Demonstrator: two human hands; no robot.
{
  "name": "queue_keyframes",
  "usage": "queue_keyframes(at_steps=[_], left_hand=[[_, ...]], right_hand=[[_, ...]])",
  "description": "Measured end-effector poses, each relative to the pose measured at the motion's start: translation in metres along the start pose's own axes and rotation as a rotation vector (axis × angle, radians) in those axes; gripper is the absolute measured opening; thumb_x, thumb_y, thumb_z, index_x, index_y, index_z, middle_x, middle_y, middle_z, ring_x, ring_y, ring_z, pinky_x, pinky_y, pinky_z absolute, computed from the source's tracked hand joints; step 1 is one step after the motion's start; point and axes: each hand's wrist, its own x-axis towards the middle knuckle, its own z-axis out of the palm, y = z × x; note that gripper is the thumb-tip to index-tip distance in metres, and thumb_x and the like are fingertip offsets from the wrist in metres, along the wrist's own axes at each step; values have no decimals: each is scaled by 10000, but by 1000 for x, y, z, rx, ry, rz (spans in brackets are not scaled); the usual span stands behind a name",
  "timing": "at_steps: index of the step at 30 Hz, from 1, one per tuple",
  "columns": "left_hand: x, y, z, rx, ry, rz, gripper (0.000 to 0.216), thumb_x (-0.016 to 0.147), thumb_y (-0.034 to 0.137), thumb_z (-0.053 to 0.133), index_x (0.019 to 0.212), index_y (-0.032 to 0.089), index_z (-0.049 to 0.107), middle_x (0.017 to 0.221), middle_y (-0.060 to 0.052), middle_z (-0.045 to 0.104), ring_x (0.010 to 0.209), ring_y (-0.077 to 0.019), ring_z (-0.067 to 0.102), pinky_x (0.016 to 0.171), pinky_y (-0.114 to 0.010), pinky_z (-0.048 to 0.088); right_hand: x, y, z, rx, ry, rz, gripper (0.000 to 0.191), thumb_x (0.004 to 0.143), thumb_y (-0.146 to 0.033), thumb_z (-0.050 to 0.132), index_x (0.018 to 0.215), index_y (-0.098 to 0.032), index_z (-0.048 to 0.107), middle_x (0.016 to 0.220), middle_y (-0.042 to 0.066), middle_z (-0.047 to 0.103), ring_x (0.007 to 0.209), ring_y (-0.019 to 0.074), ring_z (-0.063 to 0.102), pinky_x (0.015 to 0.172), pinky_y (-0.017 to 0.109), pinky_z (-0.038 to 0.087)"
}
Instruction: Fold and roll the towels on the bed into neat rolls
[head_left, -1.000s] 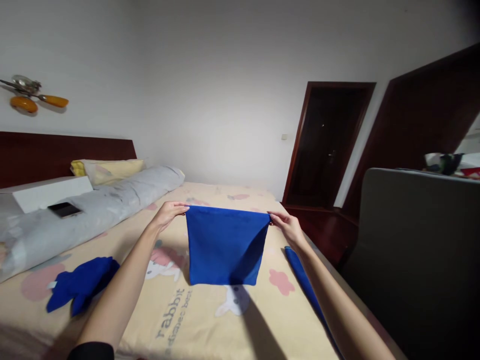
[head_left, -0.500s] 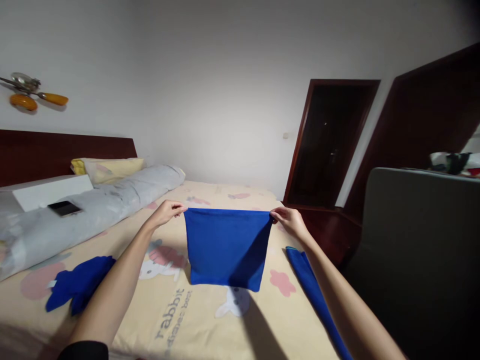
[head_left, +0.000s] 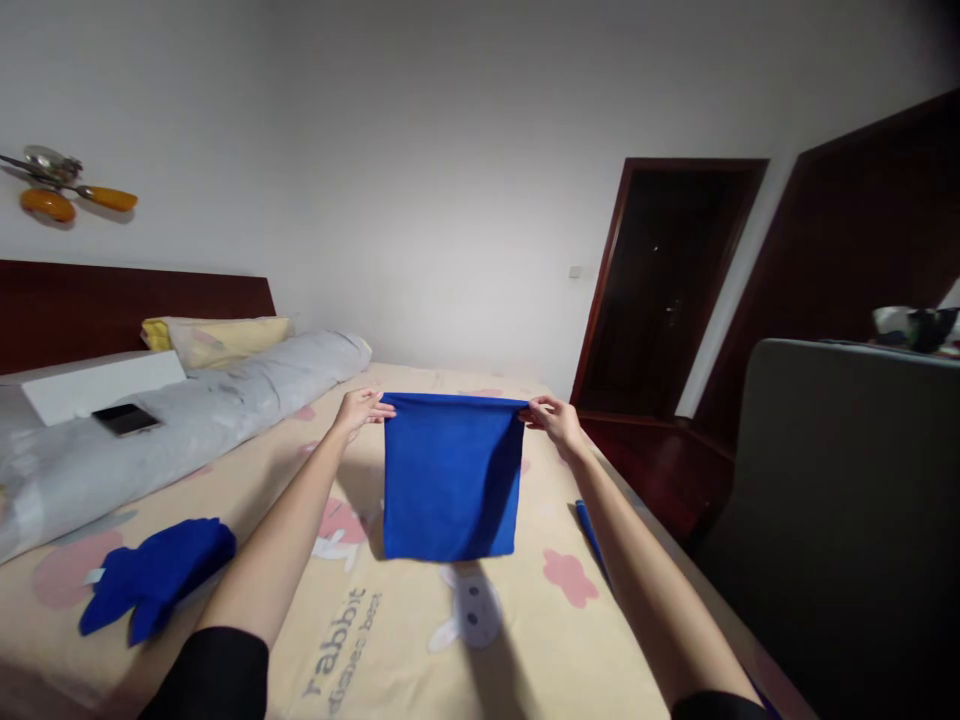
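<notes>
A square blue cloth [head_left: 453, 480] hangs stretched between my hands, its top edge pulled straight. My left hand [head_left: 361, 411] pinches the upper left corner, and my right hand [head_left: 553, 420] pinches the upper right one. Below it, the cloth's lower edge is close to the printed bed sheet [head_left: 405, 650]; whether it touches is hard to tell. A crumpled blue cloth [head_left: 165, 570] with a small white tag lies left of my left forearm. Beside my right forearm lies another blue cloth [head_left: 591, 535], folded long and narrow and mostly hidden behind the arm.
A long grey wrapped roll [head_left: 247, 400] lies along the bed's headboard side, with a phone [head_left: 126, 419] and a white box [head_left: 105, 382] on it. A pillow [head_left: 217, 342] is behind. At the right stands a dark grey chair back [head_left: 847, 480].
Both hands have risen slightly and come closer together, lifting the cloth. Its lower edge now hangs higher and straighter. My right forearm covers more of the folded cloth.
</notes>
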Motion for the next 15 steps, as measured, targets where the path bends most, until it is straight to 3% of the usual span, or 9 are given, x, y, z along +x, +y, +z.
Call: queue_keyframes(at_steps=[4,7,10,15], left_hand=[[11,-1,5,-63,68,79,438,775,609,617,830,190,505,787,-92,729,791,-232,739,692,-301,529],[-4,-10,1,-53,81,113,505,713,661,649,847,185,547,786,-65,722,828,-246,732,729,-321,537],[-47,-34,-5,-3,69,96,526,642,678,693,800,184,600,711,-38,706,771,-233,715,725,-320,536],[-163,-103,-6,92,18,5,481,633,673,669,639,193,648,570,-17,648,603,-200,641,607,-300,500]], right_hand=[[8,6,4,78,47,-55,586,582,-739,698,791,-213,545,648,39,687,692,220,704,688,349,559],[-7,11,-1,91,20,-70,567,608,-712,705,827,-208,569,667,29,690,701,207,692,734,359,546],[-47,23,-11,65,-57,-65,504,646,-643,730,823,-185,617,688,40,699,681,190,664,709,337,526],[-151,72,-25,-27,-364,57,379,772,-535,679,782,-157,662,770,76,711,683,177,622,648,305,485]])
